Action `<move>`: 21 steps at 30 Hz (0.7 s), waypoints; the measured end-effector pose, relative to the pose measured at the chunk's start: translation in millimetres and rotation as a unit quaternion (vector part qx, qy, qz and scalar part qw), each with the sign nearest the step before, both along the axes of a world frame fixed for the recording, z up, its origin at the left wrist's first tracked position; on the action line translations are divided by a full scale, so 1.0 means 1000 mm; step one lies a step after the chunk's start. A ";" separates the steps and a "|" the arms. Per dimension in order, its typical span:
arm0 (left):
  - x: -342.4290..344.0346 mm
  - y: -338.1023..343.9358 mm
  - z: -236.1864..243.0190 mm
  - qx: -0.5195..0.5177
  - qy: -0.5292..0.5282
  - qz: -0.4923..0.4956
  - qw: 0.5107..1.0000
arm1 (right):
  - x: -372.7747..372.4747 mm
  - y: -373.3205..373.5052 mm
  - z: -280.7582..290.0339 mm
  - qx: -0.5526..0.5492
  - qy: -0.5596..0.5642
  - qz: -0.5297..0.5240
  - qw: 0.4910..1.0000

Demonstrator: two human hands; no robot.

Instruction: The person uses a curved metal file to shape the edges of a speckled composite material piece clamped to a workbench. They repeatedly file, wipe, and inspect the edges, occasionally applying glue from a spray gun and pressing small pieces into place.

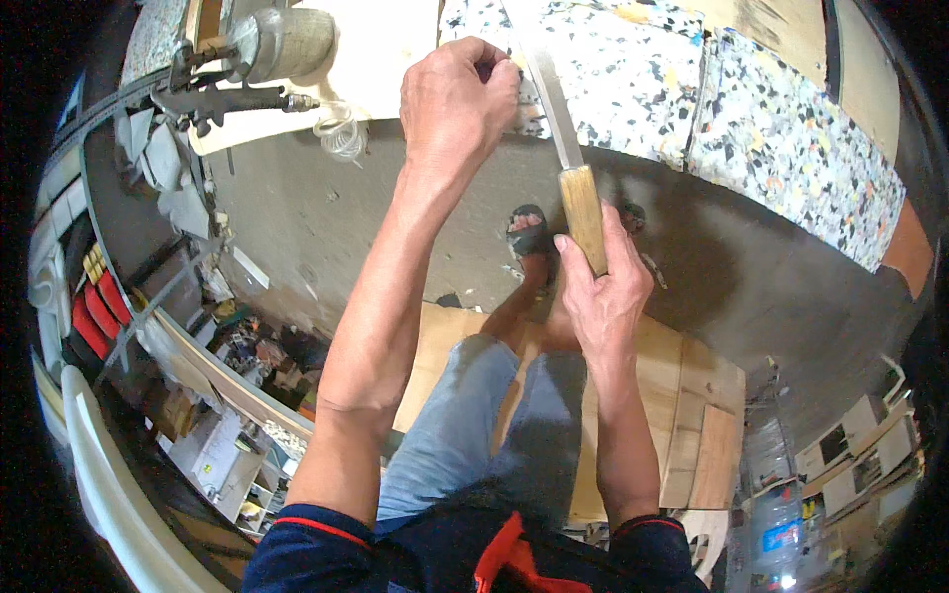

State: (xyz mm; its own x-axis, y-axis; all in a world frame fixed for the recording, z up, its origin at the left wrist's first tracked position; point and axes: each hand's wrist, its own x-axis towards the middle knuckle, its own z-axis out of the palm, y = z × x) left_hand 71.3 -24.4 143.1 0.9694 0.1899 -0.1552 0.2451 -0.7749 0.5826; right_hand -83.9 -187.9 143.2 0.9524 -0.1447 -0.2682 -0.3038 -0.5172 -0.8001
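A long straight-bladed knife (583,212) with a wooden handle lies in my right hand (615,287). My fingers and thumb wrap the lower part of its handle. The bright blade slants up and slightly left over a slab of speckled foam (633,94), its far end washed out by glare. My left hand (455,104) is closed at the foam's near left corner, left of the blade. Whatever its curled fingers grip, if anything, is hidden.
Another speckled foam slab (791,138) adjoins on the right. A spray gun (222,99) with a metal cup lies at the upper left, beside a clear coiled hose (341,133). My legs rest over a wooden bench (672,395). Clutter fills the lower left.
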 end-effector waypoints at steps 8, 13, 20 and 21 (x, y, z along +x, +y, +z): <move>-0.003 0.001 0.000 -0.012 -0.001 -0.006 1.000 | -0.039 -0.017 -0.008 0.042 -0.013 -0.003 0.999; -0.001 -0.002 0.002 -0.005 0.007 -0.013 1.000 | 0.005 -0.006 0.001 0.011 0.046 -0.003 0.999; -0.004 0.005 0.000 0.003 -0.014 -0.023 1.000 | -0.043 -0.024 -0.003 0.020 0.009 0.015 1.000; -0.004 0.004 0.000 0.004 -0.015 -0.022 1.000 | -0.042 -0.025 -0.002 0.025 0.020 0.014 0.999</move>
State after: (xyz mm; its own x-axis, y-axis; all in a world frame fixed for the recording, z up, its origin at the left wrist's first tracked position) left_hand 67.0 -20.5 142.8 0.9812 0.1478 -0.1243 0.1928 -0.7895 0.5827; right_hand -125.6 -212.8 141.3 0.9444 -0.1041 -0.3119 -0.3221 -0.4847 -0.8132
